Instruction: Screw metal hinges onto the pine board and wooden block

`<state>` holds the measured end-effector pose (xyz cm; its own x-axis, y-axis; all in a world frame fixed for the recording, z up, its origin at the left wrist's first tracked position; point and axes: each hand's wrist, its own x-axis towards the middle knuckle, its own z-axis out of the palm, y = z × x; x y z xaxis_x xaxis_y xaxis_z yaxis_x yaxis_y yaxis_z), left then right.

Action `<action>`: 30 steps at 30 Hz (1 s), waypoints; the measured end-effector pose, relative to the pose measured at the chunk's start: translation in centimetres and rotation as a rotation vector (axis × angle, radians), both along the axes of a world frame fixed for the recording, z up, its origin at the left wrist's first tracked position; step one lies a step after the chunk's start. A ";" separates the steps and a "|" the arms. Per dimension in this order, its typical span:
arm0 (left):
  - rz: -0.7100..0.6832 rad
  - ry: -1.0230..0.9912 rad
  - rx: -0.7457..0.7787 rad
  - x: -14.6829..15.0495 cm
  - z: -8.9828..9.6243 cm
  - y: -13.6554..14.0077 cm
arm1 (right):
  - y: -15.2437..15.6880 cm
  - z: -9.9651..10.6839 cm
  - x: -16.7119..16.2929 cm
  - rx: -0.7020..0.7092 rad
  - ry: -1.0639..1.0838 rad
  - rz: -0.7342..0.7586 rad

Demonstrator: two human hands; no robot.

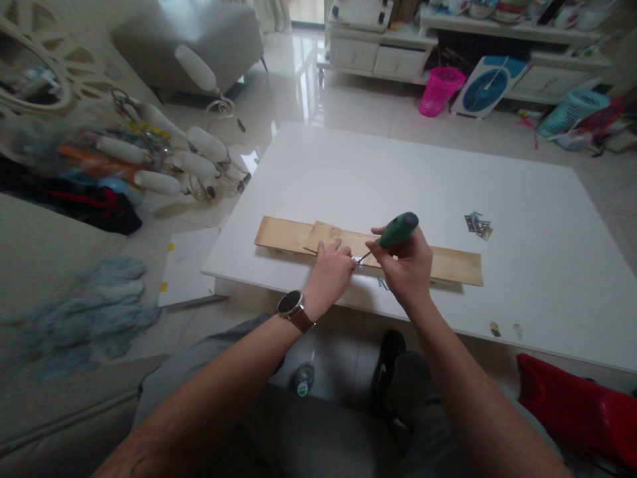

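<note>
Green screwdriver (398,230): pinches in right hand's (412,264) fingers at metal piece (357,261); rests left hand (331,273) on plank (458,265), fingers slightly spread.

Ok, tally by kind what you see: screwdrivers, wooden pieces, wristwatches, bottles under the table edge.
Screwdriver: 1
Wood: 2, long board and short piece
Wristwatch: 1
Bottle: 1
Total: 5
</note>
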<state>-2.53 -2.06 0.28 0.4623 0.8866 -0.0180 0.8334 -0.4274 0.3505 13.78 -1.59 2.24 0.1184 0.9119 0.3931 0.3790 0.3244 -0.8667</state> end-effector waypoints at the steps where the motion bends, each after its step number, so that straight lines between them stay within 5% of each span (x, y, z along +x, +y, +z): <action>1: 0.001 -0.002 -0.006 0.0 0.1 0.0 | 0.0 0.0 -0.1 0.001 0.017 0.009; 8: 0.016 -0.001 -0.008 0.1 0.2 0.0 | -0.3 -0.1 -0.1 -0.013 0.065 0.081; 21: -0.002 0.009 0.006 0.0 0.1 0.0 | 0.1 -0.2 0.1 0.006 -0.022 -0.019; 30: 0.007 -0.005 -0.010 -0.1 -0.2 0.0 | -0.4 0.1 -0.2 -0.015 0.087 0.108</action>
